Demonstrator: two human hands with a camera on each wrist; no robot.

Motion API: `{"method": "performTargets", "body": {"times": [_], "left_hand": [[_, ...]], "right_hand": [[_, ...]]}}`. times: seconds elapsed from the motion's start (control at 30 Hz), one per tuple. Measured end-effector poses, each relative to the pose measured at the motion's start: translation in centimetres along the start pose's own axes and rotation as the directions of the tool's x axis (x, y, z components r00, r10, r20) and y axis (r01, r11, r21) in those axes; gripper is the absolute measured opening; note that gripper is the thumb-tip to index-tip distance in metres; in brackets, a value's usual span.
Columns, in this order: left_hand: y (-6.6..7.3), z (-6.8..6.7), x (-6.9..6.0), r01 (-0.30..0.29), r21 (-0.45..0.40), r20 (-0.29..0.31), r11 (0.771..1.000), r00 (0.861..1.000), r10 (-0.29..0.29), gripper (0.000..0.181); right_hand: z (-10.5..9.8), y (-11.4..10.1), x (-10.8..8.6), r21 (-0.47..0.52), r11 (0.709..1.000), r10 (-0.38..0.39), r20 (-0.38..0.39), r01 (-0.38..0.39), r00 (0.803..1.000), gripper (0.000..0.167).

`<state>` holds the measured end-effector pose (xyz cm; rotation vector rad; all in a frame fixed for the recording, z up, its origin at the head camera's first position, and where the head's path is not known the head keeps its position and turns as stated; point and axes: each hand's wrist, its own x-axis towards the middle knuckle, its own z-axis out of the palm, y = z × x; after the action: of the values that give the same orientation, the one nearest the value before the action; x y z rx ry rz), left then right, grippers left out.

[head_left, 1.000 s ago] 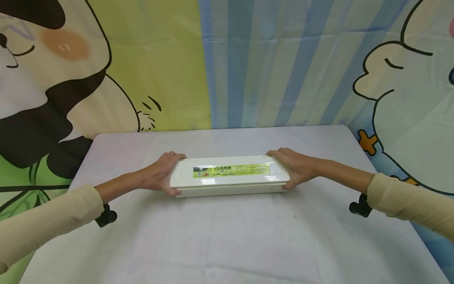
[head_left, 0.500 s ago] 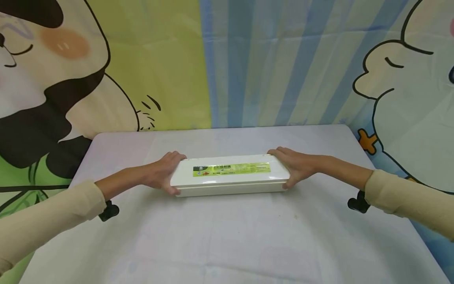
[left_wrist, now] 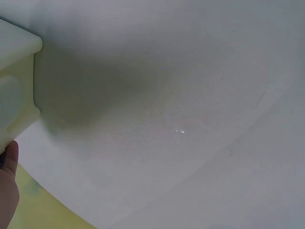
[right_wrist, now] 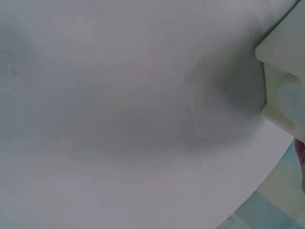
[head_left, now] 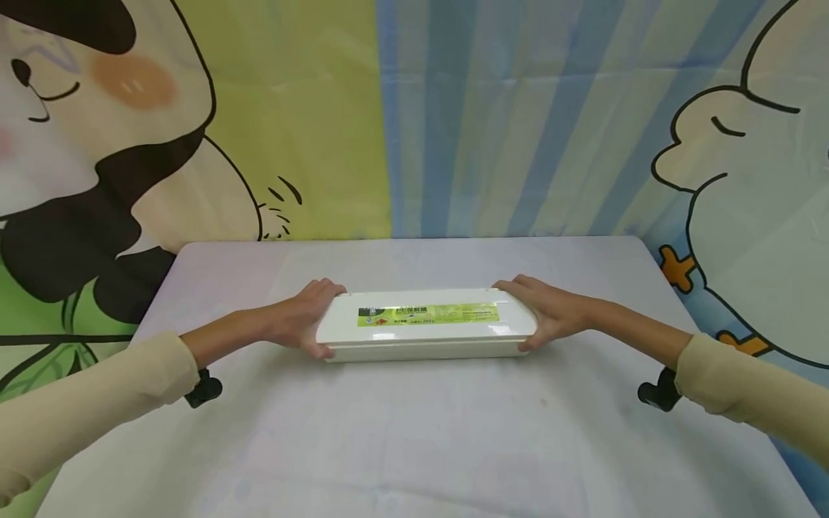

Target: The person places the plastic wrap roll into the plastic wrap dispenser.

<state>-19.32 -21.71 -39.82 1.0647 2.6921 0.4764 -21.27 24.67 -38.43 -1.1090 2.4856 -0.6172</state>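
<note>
A long white cling film dispenser [head_left: 414, 351] lies crosswise on the table, its lid down. On its top is a yellow-green label [head_left: 427, 314] with printed characters. My left hand [head_left: 304, 314] grips the left end, thumb at the near side and fingers at the far corner. At the right end my right hand [head_left: 547, 309] holds it the same way. In the left wrist view a corner of the dispenser [left_wrist: 16, 43] shows at the left edge, with a fingertip below it. The right wrist view has the other end of the dispenser [right_wrist: 286, 52] at its right edge.
The table [head_left: 414, 432] has a white cover. Behind it hangs a cartoon-printed cloth [head_left: 311, 108], close to the table's far edge. A black wrist mount [head_left: 204, 388] sits under the left sleeve, and another black mount [head_left: 659, 392] under the right.
The head view has shifted slightly. Both hands keep their hold on the cling film dispenser, which stays in the same place on the table.
</note>
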Motion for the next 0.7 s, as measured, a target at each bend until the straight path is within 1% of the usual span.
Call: {"method": "performTargets", "body": {"times": [0.1,0.17,0.27,0.43,0.47,0.57,0.63,0.7], "left_hand": [[0.0,0.1,0.0,0.000,-0.001,0.003,1.000,1.000,0.000,0.094],[0.0,0.2,0.0,0.002,0.000,0.000,1.000,1.000,-0.002,0.094],[0.1,0.2,0.1,0.002,0.002,-0.002,1.000,1.000,-0.002,0.094],[0.2,0.0,0.1,0.003,-0.001,0.007,1.000,1.000,-0.003,0.094],[0.1,0.0,0.1,0.002,-0.002,0.003,1.000,1.000,-0.002,0.094],[-0.1,0.1,0.0,-0.004,-0.029,-0.023,1.000,1.000,0.004,0.094],[-0.5,0.4,-0.2,-0.002,-0.080,-0.033,0.997,0.999,-0.001,0.097],[-0.9,0.9,-0.4,0.012,-0.174,-0.026,0.985,1.000,-0.017,0.102]], "right_hand": [[0.0,-0.7,-0.4,-0.057,0.997,0.054,-0.014,-0.055,0.998,0.100],[0.1,-0.9,-0.7,-0.065,0.994,0.091,-0.035,-0.093,0.995,0.102],[0.4,-0.9,-1.1,-0.051,0.991,0.117,-0.056,-0.120,0.992,0.103],[0.8,-0.3,-1.2,0.007,0.992,0.123,-0.038,-0.123,0.992,0.102],[0.8,-0.2,-1.1,0.019,0.993,0.113,-0.035,-0.113,0.993,0.101],[0.9,0.1,-0.9,0.102,0.990,0.100,-0.025,-0.097,0.995,0.101],[1.2,0.3,-0.9,0.165,0.981,0.103,-0.018,-0.099,0.995,0.101],[1.5,0.5,-0.9,0.226,0.967,0.121,-0.010,-0.115,0.993,0.103]]}}
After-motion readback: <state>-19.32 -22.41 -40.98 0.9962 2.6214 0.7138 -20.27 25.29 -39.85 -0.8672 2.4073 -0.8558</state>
